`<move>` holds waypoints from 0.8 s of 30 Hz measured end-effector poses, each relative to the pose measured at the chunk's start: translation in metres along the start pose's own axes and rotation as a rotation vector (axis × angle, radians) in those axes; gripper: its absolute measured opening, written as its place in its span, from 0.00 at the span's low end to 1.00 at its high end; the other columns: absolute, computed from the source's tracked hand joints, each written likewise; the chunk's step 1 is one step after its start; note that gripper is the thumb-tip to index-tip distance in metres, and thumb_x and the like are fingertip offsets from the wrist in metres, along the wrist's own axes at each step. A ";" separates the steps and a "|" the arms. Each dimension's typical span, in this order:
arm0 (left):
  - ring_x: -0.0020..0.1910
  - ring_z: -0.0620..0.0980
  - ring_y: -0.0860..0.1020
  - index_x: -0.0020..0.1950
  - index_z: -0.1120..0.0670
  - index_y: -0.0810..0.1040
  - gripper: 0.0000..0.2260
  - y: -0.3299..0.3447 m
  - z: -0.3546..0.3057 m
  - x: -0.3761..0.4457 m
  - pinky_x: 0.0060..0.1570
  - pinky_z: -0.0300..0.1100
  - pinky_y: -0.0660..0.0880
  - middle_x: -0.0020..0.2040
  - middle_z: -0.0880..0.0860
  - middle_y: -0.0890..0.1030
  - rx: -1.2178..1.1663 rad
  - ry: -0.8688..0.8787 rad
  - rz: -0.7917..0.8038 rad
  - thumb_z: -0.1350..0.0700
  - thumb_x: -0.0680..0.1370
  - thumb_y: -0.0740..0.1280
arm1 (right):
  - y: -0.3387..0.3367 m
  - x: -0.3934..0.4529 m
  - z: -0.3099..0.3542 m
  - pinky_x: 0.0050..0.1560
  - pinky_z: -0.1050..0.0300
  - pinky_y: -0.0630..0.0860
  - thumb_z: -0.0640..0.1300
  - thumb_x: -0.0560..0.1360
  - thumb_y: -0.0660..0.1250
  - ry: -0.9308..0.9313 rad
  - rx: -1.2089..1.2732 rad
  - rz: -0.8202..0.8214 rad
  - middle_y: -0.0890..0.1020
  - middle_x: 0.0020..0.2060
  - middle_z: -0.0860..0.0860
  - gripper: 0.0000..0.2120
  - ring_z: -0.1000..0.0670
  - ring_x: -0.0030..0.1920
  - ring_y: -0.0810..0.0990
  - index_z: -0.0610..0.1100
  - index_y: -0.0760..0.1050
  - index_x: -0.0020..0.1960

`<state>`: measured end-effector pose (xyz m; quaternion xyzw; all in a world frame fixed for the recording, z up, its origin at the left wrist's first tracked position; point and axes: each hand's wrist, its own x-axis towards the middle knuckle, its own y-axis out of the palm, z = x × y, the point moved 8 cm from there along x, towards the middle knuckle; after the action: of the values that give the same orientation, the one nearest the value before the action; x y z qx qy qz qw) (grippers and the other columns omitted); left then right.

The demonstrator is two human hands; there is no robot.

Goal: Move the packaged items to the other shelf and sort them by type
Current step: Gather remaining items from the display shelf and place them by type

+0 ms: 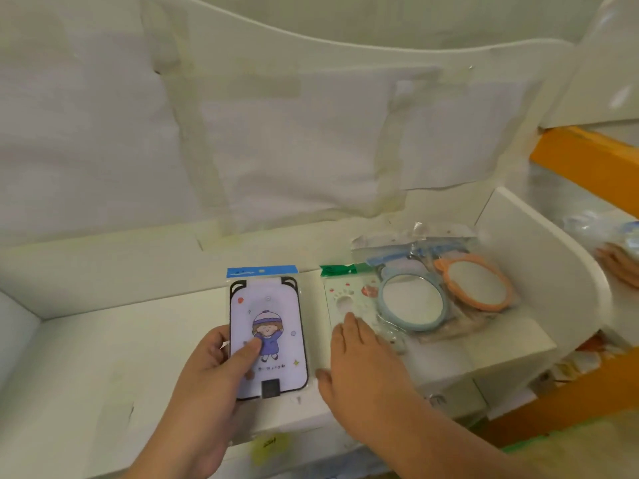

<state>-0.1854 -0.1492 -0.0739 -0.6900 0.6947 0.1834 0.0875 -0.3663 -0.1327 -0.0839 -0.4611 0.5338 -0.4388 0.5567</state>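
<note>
My left hand (214, 371) grips a flat packaged card (273, 326) with a cartoon child on a lilac face and a blue header, thumb on its front, low over the white shelf (103, 347). My right hand (359, 357) lies with fingers straight on a pale green packaged card (349, 299) with a green header, just right of the first. Further right lie a bagged blue round mirror (409, 302) and a bagged orange round mirror (477, 285), partly overlapping.
The shelf has a white back wall (276, 140) and a curved white side panel (553, 271) at the right. Beyond the panel are orange beams (587, 160), more plastic-wrapped items (608, 229) and another person's hand (619, 264).
</note>
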 end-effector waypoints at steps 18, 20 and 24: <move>0.36 0.53 0.86 0.55 0.59 0.78 0.06 -0.019 -0.005 -0.014 0.35 0.46 0.82 0.48 0.59 0.87 -0.218 -0.009 -0.071 0.63 0.78 0.67 | 0.011 0.019 0.019 0.77 0.40 0.38 0.64 0.76 0.57 0.103 0.258 -0.035 0.42 0.80 0.41 0.39 0.39 0.78 0.37 0.48 0.46 0.79; 0.35 0.52 0.86 0.54 0.58 0.78 0.06 -0.024 -0.007 -0.018 0.37 0.47 0.82 0.47 0.59 0.87 -0.239 0.001 -0.087 0.63 0.78 0.67 | 0.009 0.021 0.022 0.77 0.40 0.42 0.63 0.78 0.56 0.106 0.221 -0.047 0.44 0.80 0.40 0.37 0.38 0.79 0.40 0.47 0.47 0.79; 0.34 0.52 0.85 0.53 0.57 0.79 0.05 -0.029 -0.010 -0.024 0.37 0.45 0.81 0.45 0.58 0.87 -0.262 0.013 -0.105 0.63 0.78 0.68 | 0.001 0.026 0.024 0.75 0.39 0.51 0.67 0.75 0.52 0.117 0.175 -0.084 0.55 0.77 0.41 0.38 0.37 0.77 0.50 0.46 0.52 0.77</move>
<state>-0.1549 -0.1298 -0.0594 -0.7321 0.6283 0.2632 0.0019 -0.3413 -0.1565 -0.0895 -0.4061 0.5053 -0.5328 0.5440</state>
